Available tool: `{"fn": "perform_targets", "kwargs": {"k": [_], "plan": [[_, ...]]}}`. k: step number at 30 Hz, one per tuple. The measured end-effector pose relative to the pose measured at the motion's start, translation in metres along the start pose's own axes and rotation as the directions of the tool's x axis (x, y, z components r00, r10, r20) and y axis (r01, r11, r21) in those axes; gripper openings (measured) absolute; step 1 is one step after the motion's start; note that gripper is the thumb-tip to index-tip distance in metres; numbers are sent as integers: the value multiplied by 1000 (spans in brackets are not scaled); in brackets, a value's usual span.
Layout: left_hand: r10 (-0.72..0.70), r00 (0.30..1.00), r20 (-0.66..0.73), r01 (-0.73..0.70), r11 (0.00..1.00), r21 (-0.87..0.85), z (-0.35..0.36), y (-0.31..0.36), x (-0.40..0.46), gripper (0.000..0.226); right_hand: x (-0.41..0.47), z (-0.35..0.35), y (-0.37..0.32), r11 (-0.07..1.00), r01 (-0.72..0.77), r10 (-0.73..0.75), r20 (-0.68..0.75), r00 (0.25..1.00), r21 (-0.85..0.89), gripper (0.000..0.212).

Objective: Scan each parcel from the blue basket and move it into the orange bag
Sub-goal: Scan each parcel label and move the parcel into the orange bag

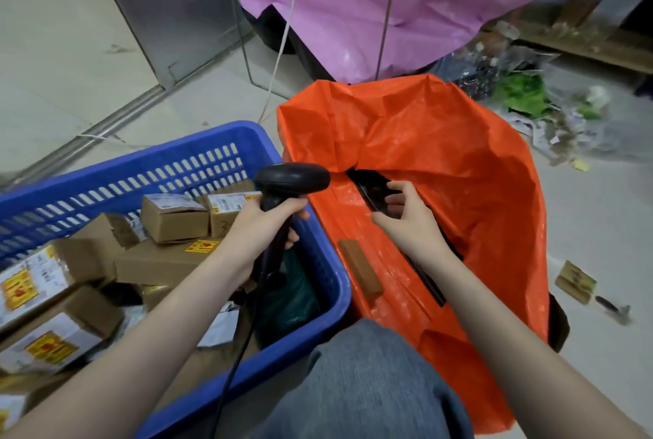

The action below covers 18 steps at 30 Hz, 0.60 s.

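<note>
A pink bag (371, 11) hangs behind the orange bag (441, 163), with a white cord (282, 39) trailing down in front of a metal panel (169, 4). Loose plastic wrap and green scraps (523, 96) litter the floor (63, 60) to the right, and a small brown block (575, 282) lies near the bag's edge. The blue basket (198, 163) sits just left of the orange bag, touching it, and holds cardboard parcels (166, 262) (several with yellow stickers). A jeans-clad knee (367, 382) fills the foreground between them.

The left hand (265, 226) wraps its grip around the handle of a black scanner (291, 179), held above the basket's right rim. The right hand (410, 219) reaches into the orange bag's mouth, fingers curled around a dark flat parcel (374, 191) partly hidden in the folds.
</note>
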<state>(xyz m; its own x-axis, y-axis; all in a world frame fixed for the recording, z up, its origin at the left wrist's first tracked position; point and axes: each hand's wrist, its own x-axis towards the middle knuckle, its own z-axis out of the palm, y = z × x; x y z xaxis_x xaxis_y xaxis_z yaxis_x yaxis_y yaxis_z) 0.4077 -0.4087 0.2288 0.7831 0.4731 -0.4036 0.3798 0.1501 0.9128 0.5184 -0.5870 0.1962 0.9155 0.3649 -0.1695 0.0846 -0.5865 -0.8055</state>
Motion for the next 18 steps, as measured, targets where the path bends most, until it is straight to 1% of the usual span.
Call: {"fn": "perform_targets", "kwargs": {"k": [6,10,13,18], "plan": [[20,999,-49,-23,999,-49,-42,14,-25,14,-10,1,-65,988,149,-150,20,988,41,50],[61,991,-119,-64,998,-19,-84,23,-48,17,-23,16,-114,960,273,-275,29,961,61,43],[77,978,-196,-80,997,-11,-117,23,-63,16,-35,36,-147,935,351,-355,74,932,54,40],[83,963,-257,-111,989,-99,-167,14,-87,11,-55,82,-185,903,426,-429,165,888,55,43]]}}
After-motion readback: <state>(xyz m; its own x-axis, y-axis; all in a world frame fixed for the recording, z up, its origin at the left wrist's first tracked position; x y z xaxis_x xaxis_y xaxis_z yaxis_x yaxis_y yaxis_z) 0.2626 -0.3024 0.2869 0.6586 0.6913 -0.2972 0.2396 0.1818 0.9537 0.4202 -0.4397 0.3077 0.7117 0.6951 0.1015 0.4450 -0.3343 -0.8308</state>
